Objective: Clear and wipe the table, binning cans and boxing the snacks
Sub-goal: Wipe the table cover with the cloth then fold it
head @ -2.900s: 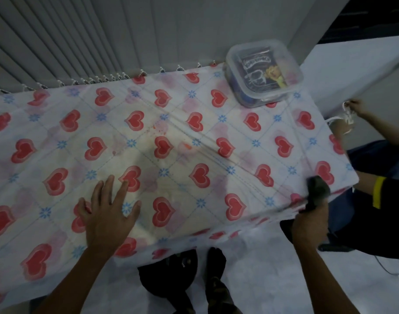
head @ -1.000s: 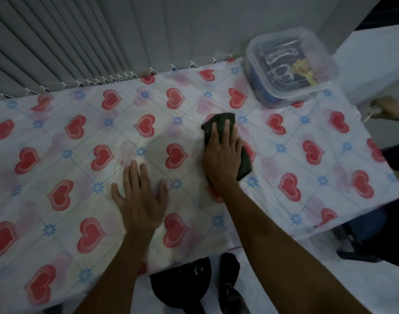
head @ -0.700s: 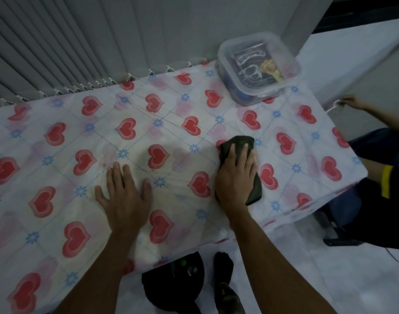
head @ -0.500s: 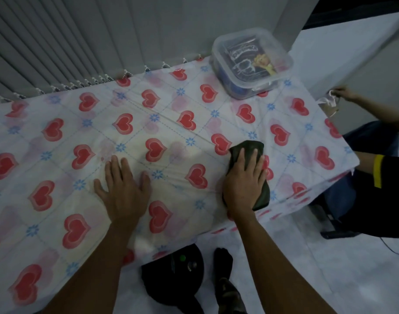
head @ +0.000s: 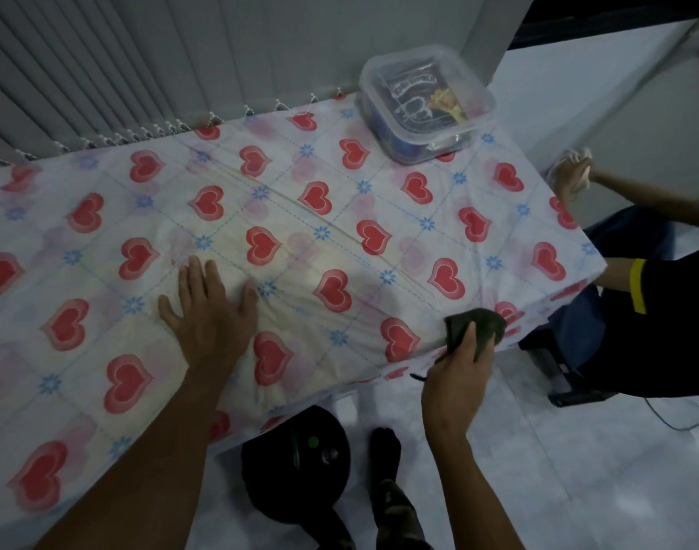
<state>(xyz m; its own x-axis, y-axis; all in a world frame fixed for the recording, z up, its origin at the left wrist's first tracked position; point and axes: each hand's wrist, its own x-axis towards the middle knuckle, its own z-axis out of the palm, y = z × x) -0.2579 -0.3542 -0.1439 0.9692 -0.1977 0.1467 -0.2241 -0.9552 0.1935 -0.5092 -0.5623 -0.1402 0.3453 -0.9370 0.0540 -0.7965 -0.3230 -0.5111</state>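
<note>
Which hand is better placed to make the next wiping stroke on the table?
Probably the right hand: it grips the dark cloth at the near edge of the tablecloth, ready to sweep again. The left hand lies flat on the tablecloth and holds nothing.

Legible text: none. Only item w/ lettering: dark snack packet (head: 413, 99) inside clear square plastic box w/ lid (head: 368, 93), at far right corner of table w/ heart-print cloth (head: 498, 240). Packet front carries white outline lettering, approx. 2 lines, plus yellow graphic at its right side; chars blurred through lid, brand not readable. Black round device on floor (head: 296, 470) shows 1 small green dot (head: 312, 442) on top face; dot only, chars not resolvable. Dark sleeve of seated person at right (head: 677, 295) bears plain yellow band (head: 638, 287); a stripe, not a readable sign
</note>
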